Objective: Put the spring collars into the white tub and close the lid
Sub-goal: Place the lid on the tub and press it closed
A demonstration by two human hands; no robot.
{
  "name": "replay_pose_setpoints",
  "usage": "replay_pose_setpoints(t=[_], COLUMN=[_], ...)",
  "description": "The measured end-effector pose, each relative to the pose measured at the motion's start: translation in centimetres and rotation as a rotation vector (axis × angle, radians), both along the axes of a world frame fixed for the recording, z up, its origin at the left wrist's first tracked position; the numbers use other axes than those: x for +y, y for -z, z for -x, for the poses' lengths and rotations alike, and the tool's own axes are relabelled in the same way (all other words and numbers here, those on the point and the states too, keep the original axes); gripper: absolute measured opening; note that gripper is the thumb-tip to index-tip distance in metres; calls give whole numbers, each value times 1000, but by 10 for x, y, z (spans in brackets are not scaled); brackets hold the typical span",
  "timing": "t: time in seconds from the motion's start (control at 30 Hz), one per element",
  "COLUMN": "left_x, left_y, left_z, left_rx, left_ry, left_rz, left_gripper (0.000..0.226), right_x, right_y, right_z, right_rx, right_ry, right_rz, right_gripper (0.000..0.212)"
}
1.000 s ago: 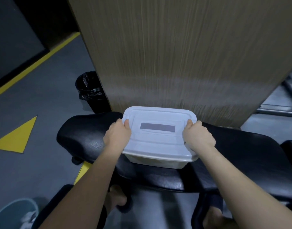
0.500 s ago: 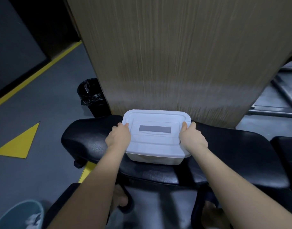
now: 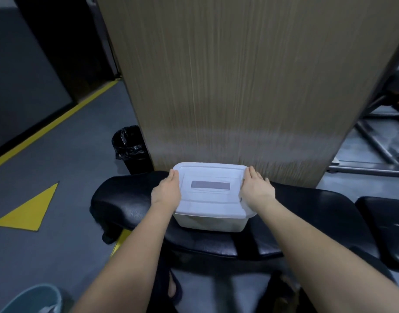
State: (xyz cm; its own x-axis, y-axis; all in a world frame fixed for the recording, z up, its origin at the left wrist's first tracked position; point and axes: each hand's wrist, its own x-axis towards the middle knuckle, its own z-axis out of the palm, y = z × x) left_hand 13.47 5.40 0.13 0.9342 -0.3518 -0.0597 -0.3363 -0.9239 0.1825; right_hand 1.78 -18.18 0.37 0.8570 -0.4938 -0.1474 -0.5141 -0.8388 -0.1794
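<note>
— Both hands have changed since a second ago: the fingers that curled over the lid's short edges are now stretched flat along them.
— Where is the white tub point(image 3: 211, 222)?
— On the black padded bench point(image 3: 126, 202), at its far edge, close to the wood-grain panel point(image 3: 228, 86). The lid point(image 3: 211, 195) is on.
— And the hands?
— The left hand point(image 3: 165, 193) lies with fingers straight and together against the lid's left edge; the right hand point(image 3: 257, 190) does likewise on the right edge. Neither grasps anything.
— The spring collars?
— Not visible; the lid and cloudy walls hide the contents.
— Anything cut off?
— A teal bucket point(image 3: 35, 299) at the lower left corner; a black-lined bin point(image 3: 130, 147) stands partly behind the bench.
</note>
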Motion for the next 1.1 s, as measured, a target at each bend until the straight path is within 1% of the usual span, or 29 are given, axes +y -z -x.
replay_pose_setpoints(t=[0.07,0.13,0.2,0.33,0.43,0.53,0.6,0.67,0.73,0.8,0.87,0.93,1.0,1.1], left_x=[0,-3,-6,-5,-4,-4,-3,-4,-8,-12,-14,-14,-13,-18], left_y=[-9,-10,-2,22,22,11,3,-4,-7,-8,-2,6,14,14], left_z=[-9,-13,-6,3,1,-2,-4,-6,-13,-25,-35,-38,-43,-54], left_rx=[83,126,153,70,71,139,138,87,68,133,189,177,102,50], left_ry=[28,30,-5,-39,-21,-15,-4,-22,-113,-227,-236,-193,-165,-210], left_rz=[10,23,98,167,160,135,136,256,408,445,425,418,397,343], left_gripper=[57,55,60,64,65,66,67,67,68,62,48,41,37,35], right_x=[-4,-6,-4,-2,0,-2,-7,-14,-22,-26,-28,-26,-23,-22], right_y=[-4,2,11,23,18,6,1,-3,-4,0,8,13,11,4], right_z=[-3,-5,-2,2,5,5,7,11,14,15,14,10,3,-13], right_rx=[17,-13,-77,-189,-193,-136,-234,-376,-379,-304,-293,-321,-337,-326], right_ry=[1,26,58,84,71,32,108,286,434,454,402,372,387,409], right_rz=[-54,-104,-162,-170,-164,-207,-350,-463,-544,-597,-581,-527,-461,-301], right_gripper=[77,70,63,57,57,56,53,50,56,57,45,38,38,42])
